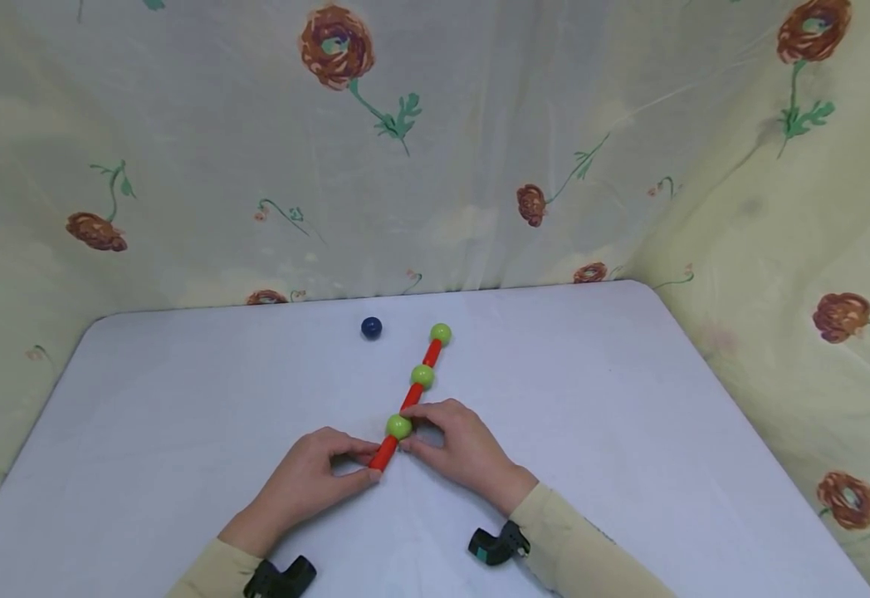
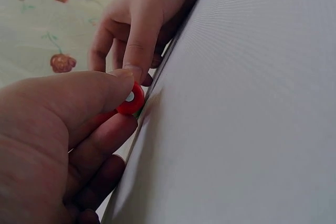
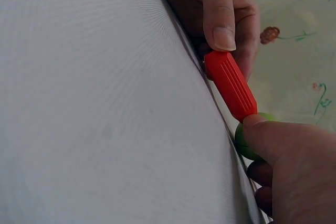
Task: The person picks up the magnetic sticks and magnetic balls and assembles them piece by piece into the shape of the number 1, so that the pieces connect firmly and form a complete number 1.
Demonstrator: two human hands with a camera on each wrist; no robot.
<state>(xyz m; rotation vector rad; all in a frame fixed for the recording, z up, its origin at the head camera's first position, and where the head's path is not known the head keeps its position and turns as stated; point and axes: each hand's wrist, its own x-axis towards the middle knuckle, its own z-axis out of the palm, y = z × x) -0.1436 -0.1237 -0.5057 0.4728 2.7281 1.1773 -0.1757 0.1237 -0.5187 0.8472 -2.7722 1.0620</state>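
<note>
A chain of green balls and red rods slants across the white table. Its near end is a red rod (image 1: 383, 454), ribbed along its side in the right wrist view. My left hand (image 1: 320, 473) pinches this rod near its free end between thumb and fingers. A pale round spot marks the rod's end face (image 2: 130, 97) in the left wrist view. My right hand (image 1: 465, 444) holds the nearest green ball (image 1: 398, 427) between thumb and fingers, where the rod meets it. Beyond lie another red rod (image 1: 411, 395), the middle green ball (image 1: 422, 376), a further red rod (image 1: 432, 353) and the far green ball (image 1: 441, 334).
A dark blue ball (image 1: 371, 328) sits alone near the table's back edge, left of the chain. Flower-patterned cloth (image 1: 435, 208) hangs behind and beside the white table (image 1: 181, 399). Black wrist cameras (image 1: 500, 544) are strapped over both sleeves.
</note>
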